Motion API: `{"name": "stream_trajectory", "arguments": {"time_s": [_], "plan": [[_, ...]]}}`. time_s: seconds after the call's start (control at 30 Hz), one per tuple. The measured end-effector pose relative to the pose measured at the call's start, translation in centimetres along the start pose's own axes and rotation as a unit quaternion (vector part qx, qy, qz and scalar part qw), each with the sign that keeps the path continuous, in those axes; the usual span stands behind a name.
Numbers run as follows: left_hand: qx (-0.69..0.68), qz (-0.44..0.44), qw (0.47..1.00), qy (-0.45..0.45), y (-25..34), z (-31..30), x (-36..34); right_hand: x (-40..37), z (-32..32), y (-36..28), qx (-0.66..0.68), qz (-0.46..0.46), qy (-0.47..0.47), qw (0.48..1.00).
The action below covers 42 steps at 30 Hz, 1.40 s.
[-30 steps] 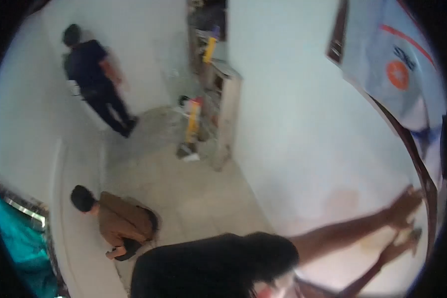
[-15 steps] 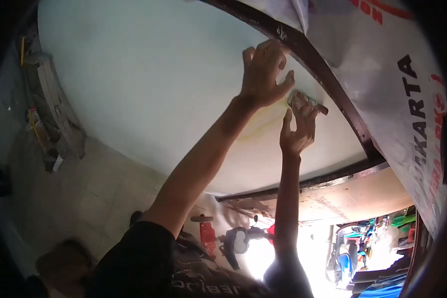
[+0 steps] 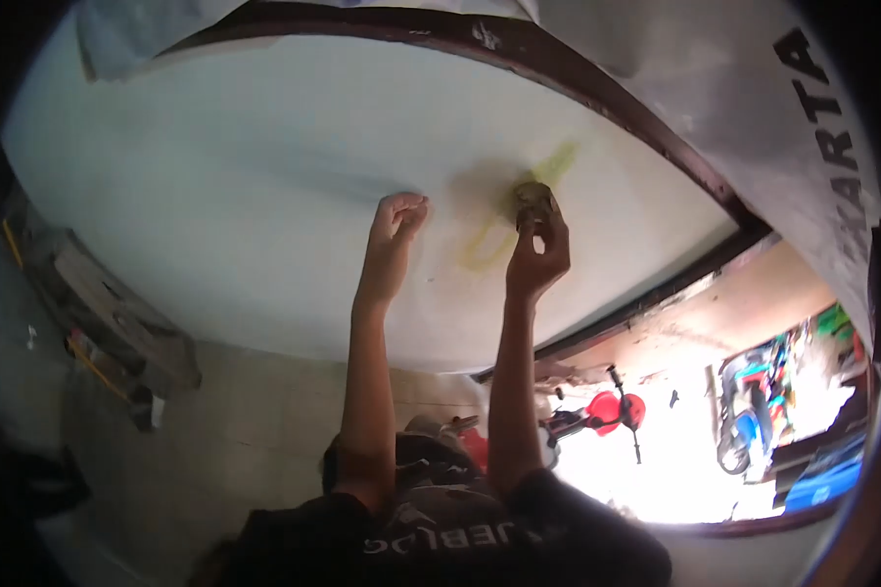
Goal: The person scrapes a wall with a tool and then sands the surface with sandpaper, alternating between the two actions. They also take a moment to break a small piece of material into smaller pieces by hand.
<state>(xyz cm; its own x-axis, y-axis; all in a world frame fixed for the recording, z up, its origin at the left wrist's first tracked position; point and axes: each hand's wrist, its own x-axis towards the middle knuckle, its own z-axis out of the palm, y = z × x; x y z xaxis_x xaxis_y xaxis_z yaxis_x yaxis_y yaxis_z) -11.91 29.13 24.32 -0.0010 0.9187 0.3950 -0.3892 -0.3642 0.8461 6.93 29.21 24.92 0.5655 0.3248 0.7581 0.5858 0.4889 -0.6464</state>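
Note:
My right hand [image 3: 540, 245] is closed round a small dark, rounded thing [image 3: 533, 196], too small to name, against a pale white-green panel [image 3: 264, 176]. Yellow-green smears [image 3: 554, 166] mark the panel above and beside that hand. To the left, my left hand [image 3: 399, 230] is raised in front of the panel, its fingers curled together; whether anything is between them cannot be seen. A dark brown frame [image 3: 578, 73] borders the panel along the top and right.
Printed plastic sheeting [image 3: 734, 88] hangs at the upper right. A grey wooden structure [image 3: 117, 303] stands at the left by the tiled floor [image 3: 235, 411]. A bright doorway at the lower right shows a parked motorbike [image 3: 744, 430] and a red round object [image 3: 612, 411].
My left hand has come away from the top frame and down to the left, its fingers now curled. My right hand has shifted left. The camera view has turned.

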Motion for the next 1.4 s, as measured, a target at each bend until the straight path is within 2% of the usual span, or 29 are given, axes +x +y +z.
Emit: {"name": "stream_trajectory", "arguments": {"time_s": [0.07,0.13,0.17,0.23,0.3,0.33,0.4,0.47,0.5,0.57,0.6,0.67,0.8,0.87,1.0,1.07,1.1,1.13,1.27,1.33,1.4], "plan": [[0.025,-0.039,0.999,-0.014,-1.2,0.1,0.0,1.1,-0.7,0.6,-0.091,-0.080,-0.021,0.992],[0.141,0.016,0.990,-0.009,-1.8,0.5,0.2,3.7,-0.3,-1.6,-0.067,-0.066,-0.008,0.996],[0.146,0.011,0.989,-0.021,-2.7,0.4,0.0,4.9,-0.2,-3.2,-0.064,-0.070,-0.019,0.995],[0.119,0.042,0.992,0.009,-4.1,0.4,0.7,6.5,0.7,-4.3,-0.054,-0.073,-0.020,0.996],[0.142,0.051,0.989,0.009,-4.4,0.5,0.7,6.5,1.6,-4.5,-0.101,-0.178,-0.019,0.979],[0.160,0.056,0.985,0.018,-4.3,0.6,0.5,5.6,1.4,-3.9,-0.145,-0.201,-0.042,0.968],[0.154,0.066,0.986,0.024,-4.3,1.0,0.6,2.3,1.3,-1.4,-0.108,-0.227,-0.066,0.966],[0.148,0.081,0.985,0.032,-4.4,1.2,0.6,-1.7,0.4,0.8,-0.130,-0.202,-0.114,0.964],[0.158,0.086,0.983,0.034,-4.5,1.2,0.5,-2.5,0.0,1.5,-0.130,-0.205,-0.111,0.964],[0.169,0.098,0.980,0.033,-4.5,1.2,0.8,-2.7,-0.6,2.5,-0.154,-0.129,-0.076,0.977],[0.168,0.102,0.980,0.040,-4.5,1.2,0.9,-1.0,-0.8,1.7,-0.163,-0.137,-0.087,0.973],[0.173,0.090,0.980,0.037,-4.7,1.0,0.3,2.5,-0.1,-0.7,-0.150,-0.145,-0.027,0.978],[0.168,0.105,0.979,0.046,-5.1,0.9,0.4,6.8,1.5,-5.5,-0.102,-0.187,-0.038,0.976],[0.161,0.108,0.980,0.039,-5.2,0.6,0.6,5.8,2.3,-5.1,-0.175,-0.256,-0.061,0.949],[0.137,0.082,0.987,0.010,-4.6,0.3,0.3,-1.2,1.6,-2.4,-0.197,-0.195,-0.154,0.948],[0.123,0.074,0.990,0.004,-4.6,0.1,0.0,-5.6,0.7,1.3,-0.212,-0.152,-0.158,0.952],[0.113,0.069,0.991,-0.002,-4.8,-0.1,0.0,-5.9,0.4,1.0,-0.201,-0.123,-0.162,0.958],[0.105,0.064,0.992,-0.010,-4.9,-0.2,0.1,-5.2,0.3,1.2,-0.199,-0.126,-0.162,0.958],[0.123,0.068,0.990,-0.027,-5.0,-0.6,0.1,2.0,0.7,-1.0,-0.228,-0.152,-0.053,0.960],[0.115,0.080,0.990,-0.009,-4.6,-0.2,0.1,5.9,1.0,-4.5,-0.222,-0.215,-0.013,0.951],[0.123,0.079,0.989,-0.010,-4.6,-0.2,0.2,7.3,1.8,-5.1,-0.216,-0.232,-0.026,0.948]]}}
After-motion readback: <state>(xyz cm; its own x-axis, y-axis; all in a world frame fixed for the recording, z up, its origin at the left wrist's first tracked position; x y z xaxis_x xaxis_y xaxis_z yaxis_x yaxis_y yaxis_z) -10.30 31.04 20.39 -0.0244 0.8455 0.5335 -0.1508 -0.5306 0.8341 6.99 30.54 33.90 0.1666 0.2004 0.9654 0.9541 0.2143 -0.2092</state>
